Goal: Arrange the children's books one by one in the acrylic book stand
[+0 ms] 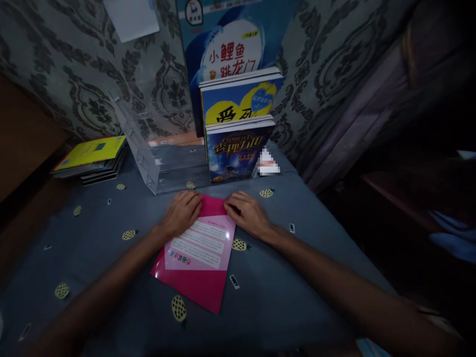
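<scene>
A bright pink book (201,282) lies in front of me at a slant, with its printed text upside down from my side. My left hand (183,210) is closed on the book's far left corner, fingers curled over the edge. At the far right corner, my right hand (247,213) pinches the pink edge between thumb and fingers. Just beyond both hands stands a clear acrylic book rack (182,176). Upright in its right part are a dark blue book (238,158), blue-and-yellow books (241,99) and a tall blue picture book (241,34).
A stack of books (92,151) with a yellow one on top lies left of the rack. The table wears a grey-blue cloth (282,277) with pineapple prints. Patterned wall covering (156,74) rises behind; a pale curtain (364,114) hangs at the right.
</scene>
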`<state>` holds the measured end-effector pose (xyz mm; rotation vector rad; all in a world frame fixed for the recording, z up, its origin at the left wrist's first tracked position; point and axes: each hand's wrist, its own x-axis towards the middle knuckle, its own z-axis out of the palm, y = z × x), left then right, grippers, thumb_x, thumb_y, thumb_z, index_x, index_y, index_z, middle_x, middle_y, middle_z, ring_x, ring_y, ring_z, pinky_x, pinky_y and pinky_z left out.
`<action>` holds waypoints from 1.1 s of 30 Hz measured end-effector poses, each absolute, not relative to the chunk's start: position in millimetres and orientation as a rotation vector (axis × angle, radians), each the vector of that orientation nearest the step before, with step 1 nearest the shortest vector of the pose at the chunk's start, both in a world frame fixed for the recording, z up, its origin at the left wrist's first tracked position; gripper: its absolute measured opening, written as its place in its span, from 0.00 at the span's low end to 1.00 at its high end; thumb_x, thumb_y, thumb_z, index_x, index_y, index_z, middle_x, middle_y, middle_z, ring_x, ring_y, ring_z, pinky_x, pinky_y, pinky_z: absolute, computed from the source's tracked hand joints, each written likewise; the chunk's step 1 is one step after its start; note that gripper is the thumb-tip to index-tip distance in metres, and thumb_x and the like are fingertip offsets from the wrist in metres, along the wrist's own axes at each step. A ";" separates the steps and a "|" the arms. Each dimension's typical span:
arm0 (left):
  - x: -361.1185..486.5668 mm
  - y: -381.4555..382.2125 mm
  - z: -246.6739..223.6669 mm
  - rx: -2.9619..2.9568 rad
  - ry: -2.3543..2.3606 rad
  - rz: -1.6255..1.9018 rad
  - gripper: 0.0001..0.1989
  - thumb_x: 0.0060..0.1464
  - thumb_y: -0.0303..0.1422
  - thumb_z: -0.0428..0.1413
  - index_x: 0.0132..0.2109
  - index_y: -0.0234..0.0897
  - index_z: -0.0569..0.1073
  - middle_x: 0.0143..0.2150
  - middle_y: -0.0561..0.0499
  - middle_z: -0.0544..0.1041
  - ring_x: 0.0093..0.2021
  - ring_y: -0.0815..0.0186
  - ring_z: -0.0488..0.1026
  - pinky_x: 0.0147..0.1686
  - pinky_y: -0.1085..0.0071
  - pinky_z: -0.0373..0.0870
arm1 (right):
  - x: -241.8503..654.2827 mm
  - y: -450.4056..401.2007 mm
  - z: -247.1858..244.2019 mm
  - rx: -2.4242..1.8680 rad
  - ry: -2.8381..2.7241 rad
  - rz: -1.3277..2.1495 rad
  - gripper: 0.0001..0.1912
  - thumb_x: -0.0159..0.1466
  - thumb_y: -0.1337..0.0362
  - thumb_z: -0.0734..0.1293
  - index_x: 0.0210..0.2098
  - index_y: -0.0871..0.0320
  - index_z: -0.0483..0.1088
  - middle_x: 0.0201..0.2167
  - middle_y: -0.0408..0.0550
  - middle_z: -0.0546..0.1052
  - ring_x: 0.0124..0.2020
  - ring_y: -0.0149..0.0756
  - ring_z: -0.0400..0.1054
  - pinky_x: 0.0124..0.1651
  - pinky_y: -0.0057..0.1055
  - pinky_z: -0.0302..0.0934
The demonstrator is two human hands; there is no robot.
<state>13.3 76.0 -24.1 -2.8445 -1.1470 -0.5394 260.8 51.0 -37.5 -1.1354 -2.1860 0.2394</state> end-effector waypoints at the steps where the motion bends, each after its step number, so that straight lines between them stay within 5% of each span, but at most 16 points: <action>1: 11.9 74.2 -24.7 -2.784 -1.215 -0.554 0.16 0.70 0.33 0.44 0.54 0.36 0.74 0.52 0.41 0.77 0.52 0.56 0.74 0.55 0.55 0.71 | 261.2 50.8 -37.2 -1.144 -2.184 0.247 0.10 0.69 0.68 0.62 0.34 0.58 0.75 0.32 0.50 0.77 0.36 0.40 0.69 0.42 0.35 0.63; 11: 23.0 69.0 -22.6 -2.801 -1.200 -0.436 0.17 0.65 0.27 0.47 0.57 0.33 0.73 0.53 0.40 0.75 0.51 0.55 0.70 0.54 0.56 0.71 | 264.5 51.8 -34.6 -1.289 -1.978 0.425 0.11 0.67 0.67 0.63 0.33 0.57 0.77 0.33 0.47 0.82 0.34 0.37 0.75 0.38 0.31 0.60; 19: 50.3 54.8 -16.1 -2.928 -1.097 -0.332 0.20 0.63 0.25 0.49 0.60 0.34 0.71 0.56 0.41 0.73 0.54 0.54 0.68 0.57 0.56 0.69 | 267.3 55.0 -33.9 -1.357 -1.869 0.464 0.16 0.68 0.61 0.63 0.26 0.57 0.75 0.23 0.43 0.76 0.25 0.33 0.66 0.30 0.29 0.52; 33: 67.6 45.1 -14.0 -2.970 -1.081 -0.209 0.25 0.63 0.23 0.47 0.66 0.38 0.67 0.58 0.40 0.71 0.58 0.51 0.65 0.57 0.51 0.66 | 286.2 46.3 -38.0 -1.317 -1.759 0.583 0.20 0.71 0.54 0.61 0.30 0.57 0.77 0.24 0.45 0.77 0.30 0.36 0.71 0.35 0.30 0.62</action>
